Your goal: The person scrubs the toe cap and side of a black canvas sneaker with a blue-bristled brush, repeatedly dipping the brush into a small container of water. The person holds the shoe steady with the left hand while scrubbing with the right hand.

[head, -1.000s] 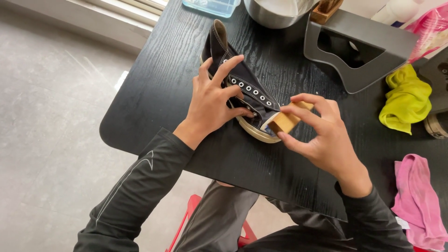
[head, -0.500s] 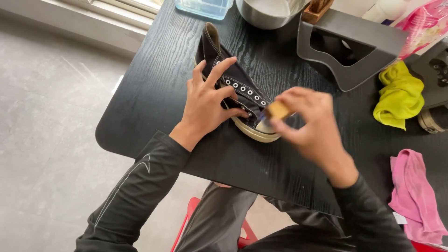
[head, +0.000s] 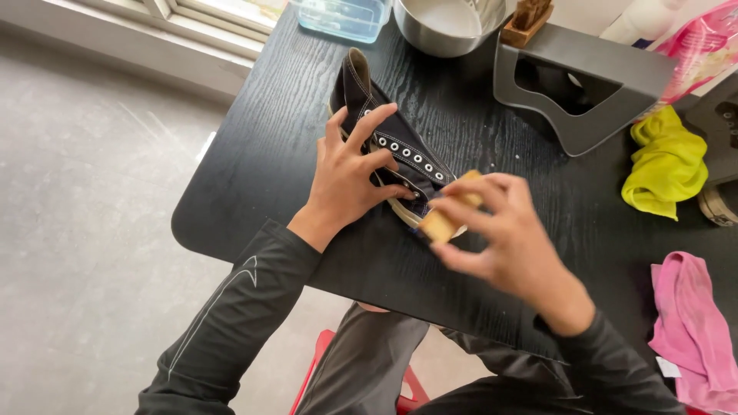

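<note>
A dark high-top sneaker (head: 384, 127) with white eyelets lies on the black table (head: 277, 154), toe toward me. My left hand (head: 347, 173) presses flat on its side, fingers spread over the lace area. My right hand (head: 503, 234) grips a small tan block (head: 444, 219), like a sponge or eraser, against the sneaker's pale rubber toe edge. The right hand is blurred by motion.
At the table's far edge stand a clear plastic container (head: 342, 17), a metal bowl (head: 446, 23) and a grey angled stand (head: 576, 84). A yellow-green cloth (head: 667, 165) and a pink cloth (head: 692, 330) lie to the right. A red seat (head: 319, 369) shows below.
My right hand has slid the tan block back and forth along the sneaker's toe edge. My left hand has stayed pressed on the sneaker.
</note>
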